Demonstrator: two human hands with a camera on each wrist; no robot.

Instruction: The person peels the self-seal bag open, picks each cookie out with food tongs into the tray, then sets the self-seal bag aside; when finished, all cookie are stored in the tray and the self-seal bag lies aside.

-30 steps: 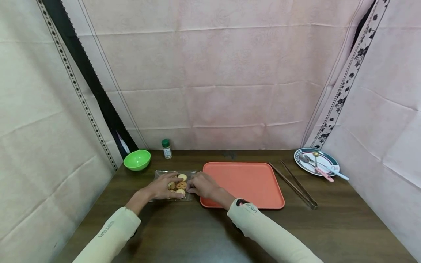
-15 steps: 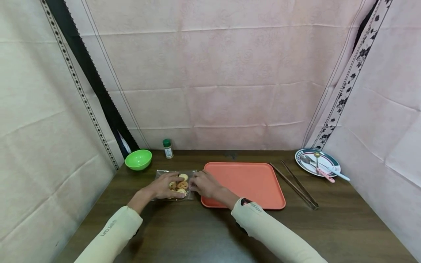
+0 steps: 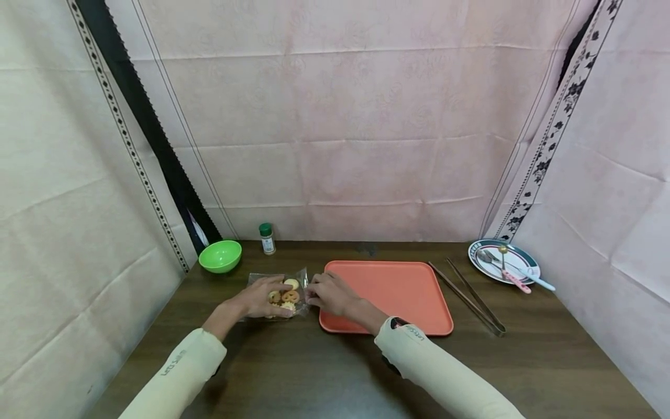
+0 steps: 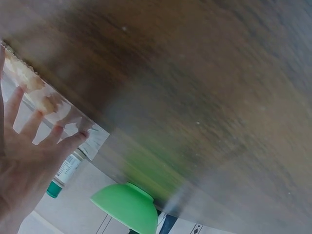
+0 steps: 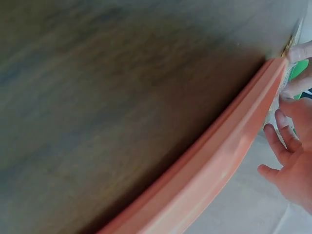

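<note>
A clear plastic bag (image 3: 302, 280) of round cookies (image 3: 290, 296) lies on the table, left of an orange tray (image 3: 387, 291). My left hand (image 3: 260, 298) rests on the bag's left part, thumb toward me. In the left wrist view, that hand's fingers (image 4: 30, 124) are spread and fairly straight over the plastic. With fingertips together, my right hand (image 3: 335, 295) pinches the bag's right edge, which is lifted a little. The right wrist view has the right hand (image 5: 297, 151) beyond the tray's rim (image 5: 214, 161), its fingers bent; the pinched plastic is barely visible there.
Behind the bag stand a green bowl (image 3: 220, 256) and a green-capped shaker bottle (image 3: 267, 239). Metal tongs (image 3: 473, 302) lie right of the tray. Farther right, a plate (image 3: 478, 266) bears several utensils. Cloth curtains (image 3: 366, 145) enclose the table (image 3: 314, 372).
My right hand has drawn slightly to the right, and the bag's right edge has risen and pulled out with it. The left hand stays on the bag.
</note>
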